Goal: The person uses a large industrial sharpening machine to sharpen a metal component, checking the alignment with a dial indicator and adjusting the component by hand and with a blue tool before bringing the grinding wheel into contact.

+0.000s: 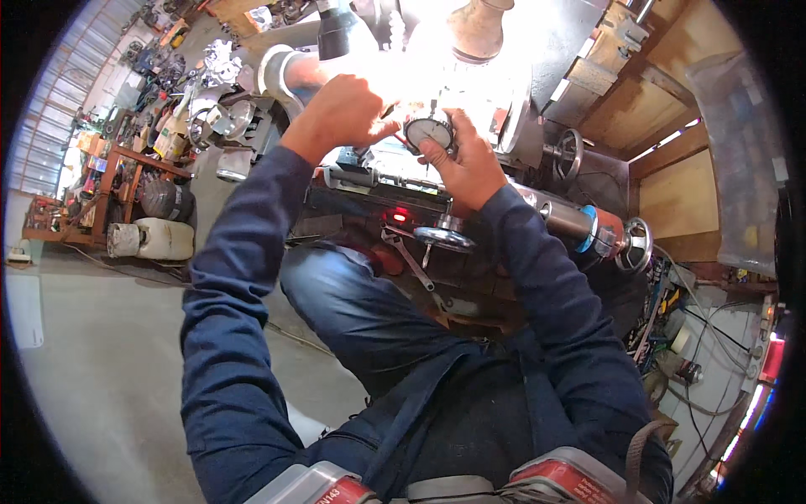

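Machine [567,220]: stretched across upper middle, partly lost in glare; lit strongly, probably for close viewing.
Sleeves [231,319]: dark blue, reaching forward from lower edge; elbows bent, forearms angled inward to meet over machine, likely to bring both hands onto one small thing.
Floor [126,336]: grey, at lower left.
Leg [353,294]: in jeans, bent, below machine; probably tucked there for getting close.
Left hand [348,113]: back up, fingers curled and pointing right, tips beside gauge's left rim; cannot tell if gripping or just touching, washed out by glare.
Right hand [470,164]: wrist low, pointing up and left; pinching gauge, thumb on lower right of face, fingers around right side, likely to steady it.
Tank [164,238]: white, lying sideways on far left.
Wheel [445,240]: metal, with handle, below right hand.
Wrench [409,259]: slanted, just left of wheel.
Gauge [429,134]: round, white-faced, between hands over machine; face tipped toward head, probably for reading.
Light [400,215]: red, glowing, above wrench.
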A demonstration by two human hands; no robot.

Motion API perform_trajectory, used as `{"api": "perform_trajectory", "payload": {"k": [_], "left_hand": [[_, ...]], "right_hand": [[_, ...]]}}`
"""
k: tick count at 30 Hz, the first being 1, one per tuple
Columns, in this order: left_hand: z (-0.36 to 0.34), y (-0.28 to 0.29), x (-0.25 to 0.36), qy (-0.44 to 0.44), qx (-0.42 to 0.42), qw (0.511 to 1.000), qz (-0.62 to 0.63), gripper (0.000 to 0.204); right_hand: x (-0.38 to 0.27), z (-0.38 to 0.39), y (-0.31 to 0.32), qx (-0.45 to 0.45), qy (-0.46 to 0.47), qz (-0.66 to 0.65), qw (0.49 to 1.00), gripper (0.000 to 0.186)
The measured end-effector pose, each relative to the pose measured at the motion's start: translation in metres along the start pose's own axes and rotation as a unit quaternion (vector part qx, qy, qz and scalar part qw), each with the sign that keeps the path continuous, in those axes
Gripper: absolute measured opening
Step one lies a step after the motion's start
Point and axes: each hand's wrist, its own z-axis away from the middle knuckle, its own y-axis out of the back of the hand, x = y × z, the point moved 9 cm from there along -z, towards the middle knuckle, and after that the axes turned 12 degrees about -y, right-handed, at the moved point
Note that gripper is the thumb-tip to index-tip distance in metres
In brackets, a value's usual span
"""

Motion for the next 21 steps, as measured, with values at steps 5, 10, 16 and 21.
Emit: {"api": "perform_trajectory", "payload": {"k": [5, 10, 16, 21], "left_hand": [[0.076, 0.030, -0.024, 0.261, 0.375, 0.867, 0.197, 0.036], [0.119, -0.013, 0.006, 0.328, 0.498, 0.753, 0.278, 0.028], [0.105, -0.045, 0.043, 0.312, 0.520, 0.775, 0.177, 0.025], [0.108, -0.066, 0.038, 0.377, 0.521, 0.752, 0.143, 0.027]], "right_hand": [[-0.014, 0.009, -0.003, 0.032, 0.015, 0.036, 0.999, 0.084], [0.003, 0.009, -0.015, 0.007, -0.090, 0.209, 0.974, 0.092], [-0.018, 0.022, -0.006, 0.156, 0.106, 0.357, 0.915, 0.083], [0.014, 0.007, -0.002, 0.055, -0.013, 0.203, 0.978, 0.050]]}}
